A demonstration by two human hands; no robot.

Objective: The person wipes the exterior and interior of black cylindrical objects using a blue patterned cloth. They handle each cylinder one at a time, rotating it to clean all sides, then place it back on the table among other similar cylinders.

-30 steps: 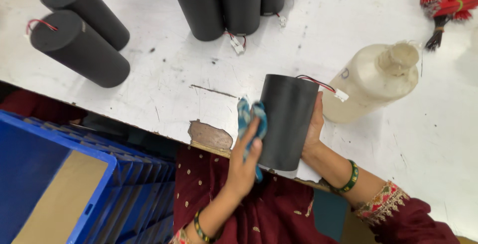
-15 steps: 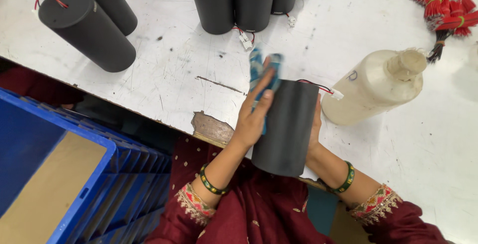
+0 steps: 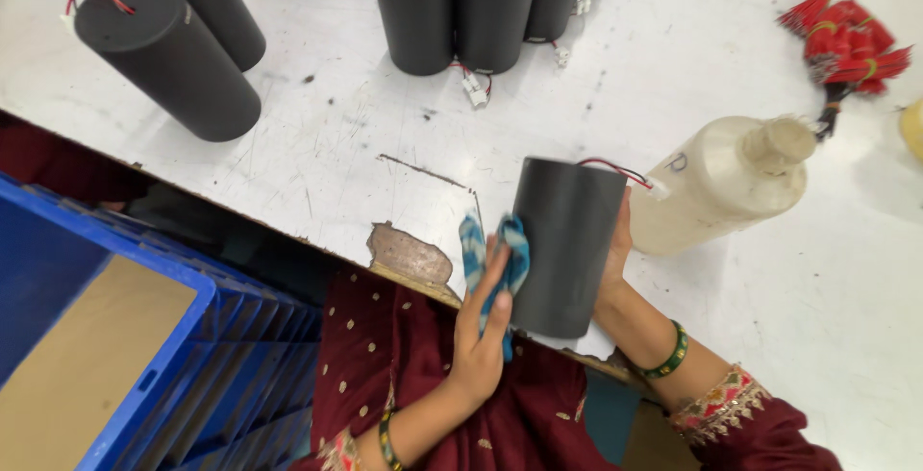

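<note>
Lower on the black cylinder (image 3: 562, 245) than half a second ago, left hand (image 3: 481, 332) presses the blue cloth (image 3: 495, 261) to its side, fingers clamped on cloth. Right hand (image 3: 615, 255) grips the cylinder's far side, upright at the counter (image 3: 336, 135) edge. Beyond: cream bottle (image 3: 721, 183).

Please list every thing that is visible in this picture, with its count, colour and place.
Held cylinder: one, black, red wire on top, at the table's near edge.
Cloth: one, blue patterned, against the held cylinder's left side.
Other cylinders: two at far left; at least four at top centre, black.
White connectors: two, beside the top cylinders.
Plastic bottle: one, cream, right of the held cylinder.
Red wire bundle: one, top right.
Table: white, scratched.
Crate: blue, lower left, cardboard inside.
Left hand: presses the cloth.
Right hand: grips the held cylinder.
</note>
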